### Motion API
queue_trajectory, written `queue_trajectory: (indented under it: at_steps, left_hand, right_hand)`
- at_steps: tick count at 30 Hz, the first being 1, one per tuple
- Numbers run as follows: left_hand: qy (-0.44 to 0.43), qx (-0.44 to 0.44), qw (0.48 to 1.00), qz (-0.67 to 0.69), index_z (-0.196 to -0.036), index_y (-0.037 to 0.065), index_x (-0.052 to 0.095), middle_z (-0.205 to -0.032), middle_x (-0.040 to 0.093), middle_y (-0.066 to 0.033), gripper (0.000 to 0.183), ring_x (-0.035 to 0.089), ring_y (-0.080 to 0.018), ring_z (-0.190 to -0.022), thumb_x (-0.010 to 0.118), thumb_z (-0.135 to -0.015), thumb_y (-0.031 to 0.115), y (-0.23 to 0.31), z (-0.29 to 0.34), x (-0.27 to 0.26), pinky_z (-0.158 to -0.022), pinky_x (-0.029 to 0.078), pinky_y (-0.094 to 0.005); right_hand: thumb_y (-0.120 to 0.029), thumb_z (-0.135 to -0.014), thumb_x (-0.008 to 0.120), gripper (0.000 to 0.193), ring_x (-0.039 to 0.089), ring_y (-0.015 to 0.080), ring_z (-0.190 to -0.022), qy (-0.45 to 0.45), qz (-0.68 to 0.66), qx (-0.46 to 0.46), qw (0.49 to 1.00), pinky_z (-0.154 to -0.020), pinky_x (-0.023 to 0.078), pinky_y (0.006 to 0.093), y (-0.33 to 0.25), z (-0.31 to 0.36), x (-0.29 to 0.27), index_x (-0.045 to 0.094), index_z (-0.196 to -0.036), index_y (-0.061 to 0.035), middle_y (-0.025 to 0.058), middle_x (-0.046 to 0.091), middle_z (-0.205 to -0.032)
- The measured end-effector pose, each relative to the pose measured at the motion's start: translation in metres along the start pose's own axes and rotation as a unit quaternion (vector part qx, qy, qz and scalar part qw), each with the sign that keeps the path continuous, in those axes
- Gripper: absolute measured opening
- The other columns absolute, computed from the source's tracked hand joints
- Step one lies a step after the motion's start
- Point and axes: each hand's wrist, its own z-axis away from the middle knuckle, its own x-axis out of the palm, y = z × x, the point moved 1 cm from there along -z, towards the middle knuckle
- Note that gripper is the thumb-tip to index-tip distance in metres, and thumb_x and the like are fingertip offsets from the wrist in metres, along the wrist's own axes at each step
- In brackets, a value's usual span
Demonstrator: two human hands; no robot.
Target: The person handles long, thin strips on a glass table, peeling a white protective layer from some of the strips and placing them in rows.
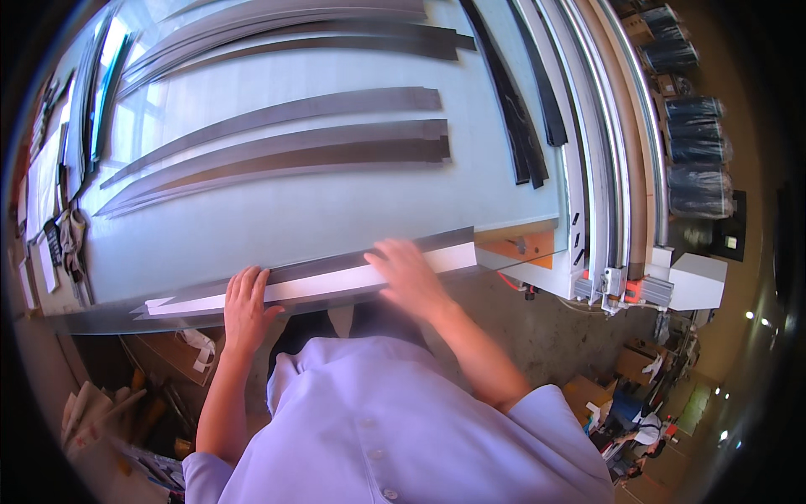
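Note:
A long white strip lies on top of a dark grey strip along the near edge of the glass-like tabletop. My left hand rests flat across both strips toward their left end, its fingers stretched out and its thumb apart. Farther right, my right hand reaches over the white strip with its fingers extended, slightly smeared by motion. Neither hand is wrapped around anything. At the left end, the white strip narrows into pointed tips.
Several grey strips lie in bundles across the table's middle and far side. Black strips run along its right. A metal rail frame borders the table, with a wooden piece at its near corner. Another person is far right.

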Motion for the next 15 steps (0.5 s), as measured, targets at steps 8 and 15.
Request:
queue_trajectory:
  at_steps: [8, 15]
  left_hand:
    - [-0.001, 0.013, 1.0, 0.002, -0.138, 0.007, 0.051, -0.131, 0.055, -0.0136, 0.089, 0.05, -0.0355, -0.125, 0.087, -0.056, 0.011, 0.0, -0.008, -0.006, -0.11, 0.038, -0.0474]
    - [-0.045, 0.011, 0.999, 0.022, -0.139, 0.007, 0.051, -0.128, 0.055, -0.0133, 0.089, 0.051, -0.0359, -0.122, 0.087, -0.058, 0.014, -0.012, -0.007, -0.001, -0.107, 0.039, -0.0477]
  right_hand:
    - [-0.005, -0.086, 0.066, 0.044, 0.052, 0.036, -0.125, 0.315, -0.023, 0.354, 0.88, -0.106, 0.041, 0.0427, 0.077, 0.073, 0.005, 0.057, -0.129, -0.0023, 0.0183, 0.051, -0.138]
    - [-0.014, -0.088, 0.068, 0.036, 0.06, 0.0351, -0.109, 0.281, -0.054, 0.436, 0.853, -0.096, 0.047, 0.0427, 0.097, 0.071, -0.003, 0.061, -0.12, 0.0008, 0.0194, 0.062, -0.117]
